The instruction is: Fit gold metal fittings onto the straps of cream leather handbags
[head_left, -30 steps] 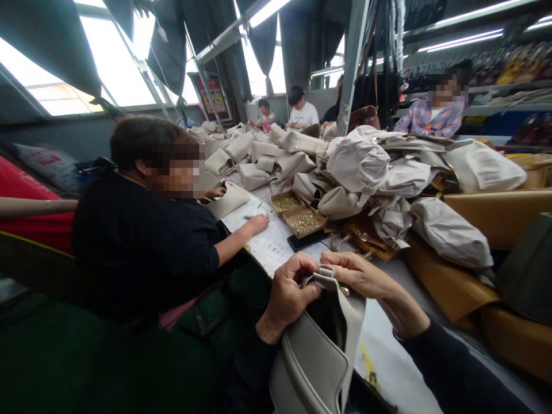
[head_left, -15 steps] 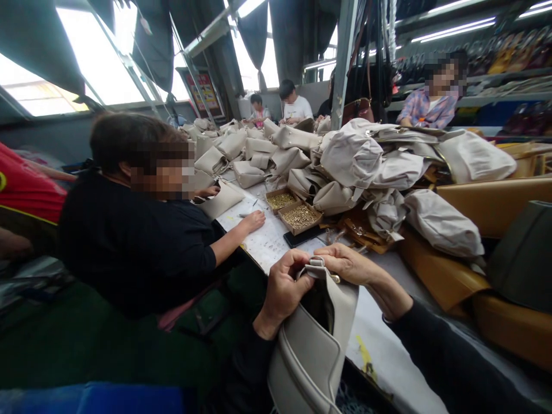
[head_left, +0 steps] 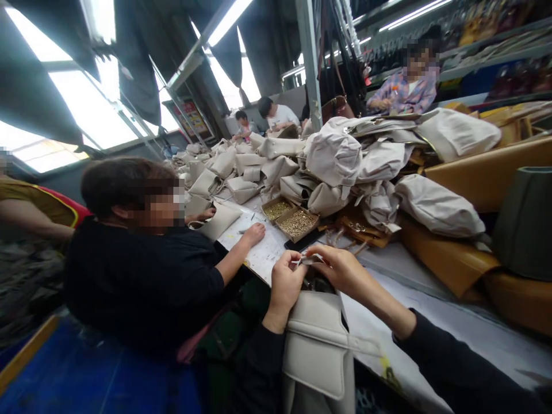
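A pale grey leather handbag [head_left: 319, 362] is at the table's edge in front of me, its stitched flap facing me and a narrow strap [head_left: 364, 347] sticking out to the right. Above its opening, my left hand [head_left: 285, 287] is closed on a small pale tab [head_left: 307, 260] at the bag's top. My right hand [head_left: 338, 269] pinches the same tab from the other side. Fingers partly cover the tab, so its fastening cannot be made out. Beyond my hands lies a dark phone [head_left: 297, 240], beside small boxes of brass-coloured hardware [head_left: 297, 223].
A large heap of similar pale bags [head_left: 332, 152] covers the table's far part. Tan leather pieces [head_left: 452, 264] and a dark green bag [head_left: 524, 224] lie to the right. A co-worker in black [head_left: 142, 276] sits close on the left, one hand [head_left: 253, 234] on the white tabletop [head_left: 254, 259].
The bag has turned and dropped lower, so its flap now faces me. Both hands stay together on the top tab. My view has shifted, showing more blue surface at lower left.
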Available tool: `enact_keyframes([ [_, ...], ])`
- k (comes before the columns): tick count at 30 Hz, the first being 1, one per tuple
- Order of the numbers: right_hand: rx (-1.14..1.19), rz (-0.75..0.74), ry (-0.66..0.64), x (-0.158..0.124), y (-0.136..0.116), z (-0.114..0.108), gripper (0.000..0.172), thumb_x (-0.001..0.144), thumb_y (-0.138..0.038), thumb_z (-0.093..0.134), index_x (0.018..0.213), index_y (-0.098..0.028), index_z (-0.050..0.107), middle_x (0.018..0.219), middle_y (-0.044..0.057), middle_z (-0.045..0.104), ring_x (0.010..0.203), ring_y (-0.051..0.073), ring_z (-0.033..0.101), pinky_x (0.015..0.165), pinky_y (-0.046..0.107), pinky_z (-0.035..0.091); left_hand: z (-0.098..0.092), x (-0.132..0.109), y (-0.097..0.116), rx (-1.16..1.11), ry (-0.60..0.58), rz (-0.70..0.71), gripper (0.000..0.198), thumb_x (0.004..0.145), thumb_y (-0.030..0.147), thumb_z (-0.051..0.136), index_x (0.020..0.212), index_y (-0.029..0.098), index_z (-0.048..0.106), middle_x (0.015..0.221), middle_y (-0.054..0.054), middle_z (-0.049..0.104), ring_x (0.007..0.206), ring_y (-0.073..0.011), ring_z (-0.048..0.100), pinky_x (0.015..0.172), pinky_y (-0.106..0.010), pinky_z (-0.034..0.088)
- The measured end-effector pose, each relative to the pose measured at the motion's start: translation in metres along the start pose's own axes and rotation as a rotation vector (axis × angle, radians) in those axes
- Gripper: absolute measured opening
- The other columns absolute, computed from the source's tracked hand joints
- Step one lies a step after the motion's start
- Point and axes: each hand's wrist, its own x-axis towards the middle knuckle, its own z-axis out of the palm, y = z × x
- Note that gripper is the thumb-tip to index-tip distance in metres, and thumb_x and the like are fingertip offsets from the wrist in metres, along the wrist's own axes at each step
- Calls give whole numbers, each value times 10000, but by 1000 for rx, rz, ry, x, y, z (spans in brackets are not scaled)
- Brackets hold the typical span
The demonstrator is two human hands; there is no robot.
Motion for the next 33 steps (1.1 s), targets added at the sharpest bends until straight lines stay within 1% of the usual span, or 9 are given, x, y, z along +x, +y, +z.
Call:
enact_keyframes([
  [6,92,55,73,12,17,8,206,959,-178,589,1082,-249,737,982,44,796,905,221,743,759,274,496,-11,15,4,-93,-203,-81,167,676,137,659,842,154,659,796,8,678,772,-148,630,737,-231,466],
  [9,102,59,101,13,19,10,172,965,-208,587,1052,-241,731,936,41,792,869,217,741,742,271,493,-16,16,6,-126,-249,-119,181,674,160,698,850,152,656,802,7,679,775,-144,629,727,-225,462],
  [13,237,15,54,18,24,8,158,961,-265,606,1026,-214,741,952,42,791,875,207,732,764,268,507,-16,14,5,-192,-218,-166,211,713,260,745,864,151,646,765,10,675,693,-120,603,682,-220,441],
  [16,279,-4,-23,21,26,-1,212,934,-237,624,1104,-210,750,1048,45,788,949,213,726,837,287,518,-13,12,5,-259,-139,-228,278,684,285,774,884,164,624,755,15,686,660,-119,599,657,-220,440],
  [19,175,-18,-98,17,26,-12,451,865,-104,606,1278,-257,705,1167,37,766,996,213,721,846,287,516,-12,9,6,-300,-58,-228,283,665,275,785,870,165,625,753,19,685,664,-118,599,661,-220,448],
  [21,82,5,-114,9,26,-21,524,866,-81,569,1343,-273,670,1158,43,771,951,215,735,794,283,520,-12,7,6,-310,-32,-209,270,665,260,793,860,155,638,767,12,693,682,-118,606,680,-220,458],
  [27,-75,107,-87,-24,26,-38,351,949,-248,597,1274,-314,710,1044,41,799,908,246,750,749,294,527,-12,1,-10,-344,-56,-217,371,741,348,801,1028,156,666,986,-58,755,804,-160,677,755,-261,516],
  [30,-19,166,-57,-40,26,-40,294,966,-289,586,1218,-282,735,1036,51,798,901,243,746,730,286,536,-11,-3,-17,-351,-71,-230,403,779,387,772,1103,160,691,1022,-62,761,833,-182,694,781,-284,535],
  [33,86,190,-44,-55,22,-42,287,970,-283,568,1193,-253,746,1059,49,791,909,230,740,749,280,548,-9,-4,-17,-322,-48,-193,356,800,376,729,1081,158,732,1041,-68,769,940,-219,702,859,-312,543],
])
